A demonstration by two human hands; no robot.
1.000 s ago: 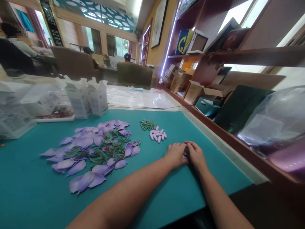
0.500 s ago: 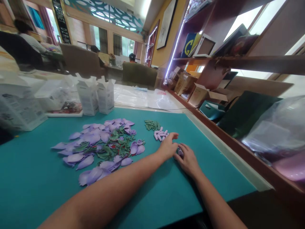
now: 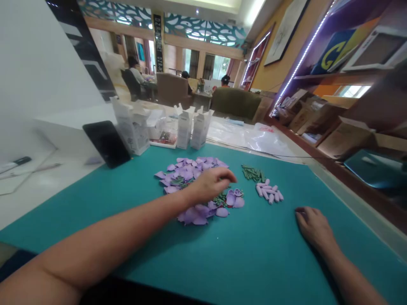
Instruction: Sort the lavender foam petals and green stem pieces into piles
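Over the pile of purple petal-shaped pieces (image 3: 199,215) hangs my left hand (image 3: 210,183), its fingers loosely bent, thumb apart, nothing visible between them. Small green pieces (image 3: 220,199) lie among the petals, partly hidden by this hand. My right hand (image 3: 314,226) rests on the green mat (image 3: 248,250) at the right, fingers curled under; what they hold is hidden. Between the hands sit a cluster of small light-purple cylinders (image 3: 269,191) and, just behind it, a bunch of thin green sticks (image 3: 252,173).
White boxes (image 3: 200,129) and a shallow tray (image 3: 163,142) stand behind the pile. A black tablet-like object (image 3: 106,144) leans at the left. Shelves with cardboard boxes (image 3: 345,135) line the right side. People sit at tables in the background.
My left hand has left my right hand and moved over the petal pile. The purple piece seen at my right hand is now out of sight. The view has turned left.
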